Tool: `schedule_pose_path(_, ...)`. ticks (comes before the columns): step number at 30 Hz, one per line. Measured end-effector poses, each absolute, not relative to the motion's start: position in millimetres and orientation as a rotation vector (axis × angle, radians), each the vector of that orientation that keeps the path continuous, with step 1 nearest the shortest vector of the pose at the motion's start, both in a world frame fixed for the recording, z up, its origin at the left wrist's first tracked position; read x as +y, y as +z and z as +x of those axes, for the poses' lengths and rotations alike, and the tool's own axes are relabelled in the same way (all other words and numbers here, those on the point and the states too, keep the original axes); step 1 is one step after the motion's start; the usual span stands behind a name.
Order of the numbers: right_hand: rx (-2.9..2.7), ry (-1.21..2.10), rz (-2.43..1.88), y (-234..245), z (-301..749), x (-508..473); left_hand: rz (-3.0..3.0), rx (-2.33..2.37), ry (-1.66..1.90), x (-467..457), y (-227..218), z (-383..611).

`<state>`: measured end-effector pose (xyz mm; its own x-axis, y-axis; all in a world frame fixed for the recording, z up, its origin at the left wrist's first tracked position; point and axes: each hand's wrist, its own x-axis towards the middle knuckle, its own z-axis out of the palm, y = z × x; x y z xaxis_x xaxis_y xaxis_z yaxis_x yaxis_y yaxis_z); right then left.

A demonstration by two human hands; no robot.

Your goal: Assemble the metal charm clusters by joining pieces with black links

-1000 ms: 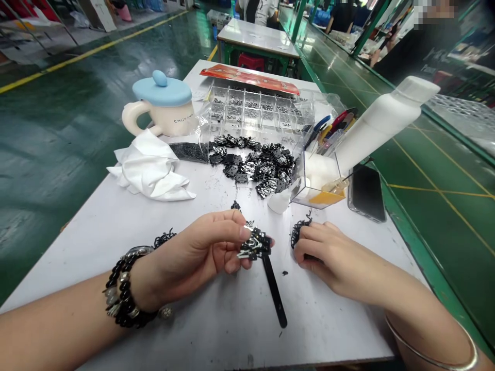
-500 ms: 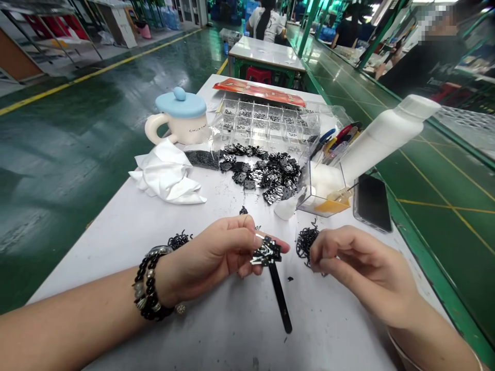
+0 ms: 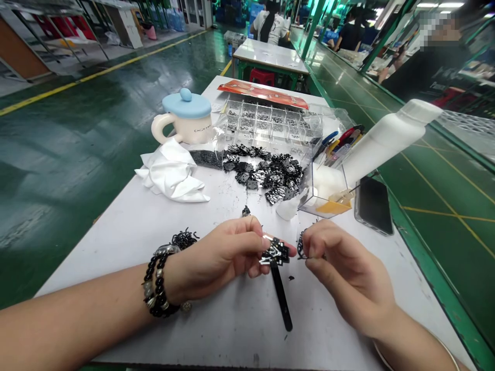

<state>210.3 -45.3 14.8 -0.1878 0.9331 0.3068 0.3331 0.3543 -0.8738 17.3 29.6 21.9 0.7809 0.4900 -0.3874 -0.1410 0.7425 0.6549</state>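
My left hand point(image 3: 228, 250), a beaded bracelet at its wrist, is closed on a small black part with silver metal strips point(image 3: 276, 252), pinched between thumb and fingers. Below that part lie black tweezers point(image 3: 282, 299) on the white table, their upper end hidden by it. My right hand point(image 3: 340, 268) is closed in a pinch just right of the part, apart from it. A thin dark bit shows at its fingertips, too small to make out. Behind those fingers is a pile of small black curved pieces point(image 3: 300, 245), mostly covered. Another such pile point(image 3: 184, 238) lies by my left wrist.
Farther back lie a heap of black-and-silver parts point(image 3: 276, 172), a divided clear tray point(image 3: 257, 118), a lidded mug point(image 3: 191, 126) and crumpled tissue point(image 3: 170, 172). At the right are a clear box point(image 3: 325, 203), a leaning white bottle point(image 3: 386, 139) and a phone point(image 3: 373, 203). People sit beyond.
My right hand has moved left and slightly up, nearer the part in my left hand, now covering more of the right pile. The view has shifted slightly. My left hand keeps its grip.
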Motion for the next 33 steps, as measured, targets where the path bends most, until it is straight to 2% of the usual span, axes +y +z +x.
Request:
schedule_pose_path(11, -2.019, 0.510, -1.042, 15, 198, -46, 0.630, 0.581, 0.360, 25, 22, 19)
schedule_pose_path(25, -2.067, 0.394, -1.079, 15, 202, -45, 0.612, 0.578, 0.330, 23, 22, 20)
schedule_pose_path(33, -1.943, 0.456, -1.072, 16, 199, -49, 0.623, 0.541, 0.327, 23, 19, 19)
